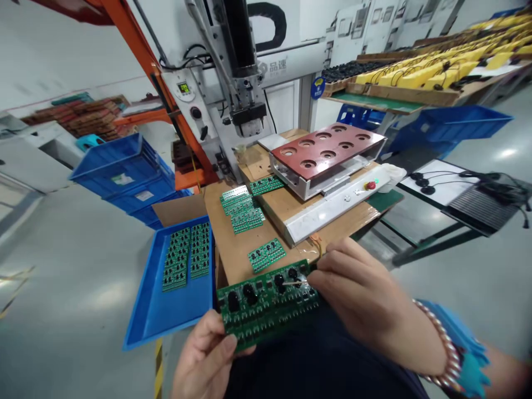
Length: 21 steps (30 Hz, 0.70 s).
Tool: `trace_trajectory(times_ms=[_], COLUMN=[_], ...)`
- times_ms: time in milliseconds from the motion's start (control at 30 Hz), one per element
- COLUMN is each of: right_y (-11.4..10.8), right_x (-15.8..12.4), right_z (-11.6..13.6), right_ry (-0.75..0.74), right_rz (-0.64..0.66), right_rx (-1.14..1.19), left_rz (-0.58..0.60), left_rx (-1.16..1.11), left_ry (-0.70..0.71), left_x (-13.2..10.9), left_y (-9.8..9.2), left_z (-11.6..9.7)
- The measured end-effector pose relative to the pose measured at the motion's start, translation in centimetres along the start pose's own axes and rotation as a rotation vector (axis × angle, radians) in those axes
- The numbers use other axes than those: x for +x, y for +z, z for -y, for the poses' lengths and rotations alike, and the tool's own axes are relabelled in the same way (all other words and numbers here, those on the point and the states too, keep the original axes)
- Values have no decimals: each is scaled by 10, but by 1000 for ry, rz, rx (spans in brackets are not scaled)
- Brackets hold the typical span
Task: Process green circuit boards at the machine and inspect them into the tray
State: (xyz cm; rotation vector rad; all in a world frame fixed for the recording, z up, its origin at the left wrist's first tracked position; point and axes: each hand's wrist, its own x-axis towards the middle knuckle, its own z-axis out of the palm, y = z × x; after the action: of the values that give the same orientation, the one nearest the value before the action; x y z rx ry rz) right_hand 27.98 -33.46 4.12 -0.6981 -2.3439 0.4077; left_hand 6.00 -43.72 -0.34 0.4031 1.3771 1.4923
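My hands hold a green printed circuit board panel (266, 305) over my lap, with several black cylindrical components standing on it. My left hand (205, 360) grips its lower edge. My right hand (353, 293) lies at the panel's right end, its fingers pinching a thin pale stick (294, 283) whose tip rests among the black components. A thin orange wire (316, 249) shows just above my right fingers, and where it leads is hidden. A beaded bracelet (446, 349) circles my right wrist.
A blue tray (166, 316) with rows of green boards stands left of a cardboard-covered bench (226, 249) bearing loose green boards (241, 208). Beyond stand a red-topped fixture (328, 149) and a bench-top machine head (245, 83). Blue crates (124, 166) stand at left.
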Motion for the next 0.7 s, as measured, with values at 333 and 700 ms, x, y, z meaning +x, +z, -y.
trace_trajectory(times_ms=[333,700], right_y=[3,1], right_x=[2,0], right_z=[0,-1], right_ry=[-6,17], right_rz=[-59,-56], right_rx=[3,-10], left_rz=[-2,8], left_rx=[-1,9], left_ry=[11,-7], left_x=[1,0], left_y=[-1,0], left_z=[3,1])
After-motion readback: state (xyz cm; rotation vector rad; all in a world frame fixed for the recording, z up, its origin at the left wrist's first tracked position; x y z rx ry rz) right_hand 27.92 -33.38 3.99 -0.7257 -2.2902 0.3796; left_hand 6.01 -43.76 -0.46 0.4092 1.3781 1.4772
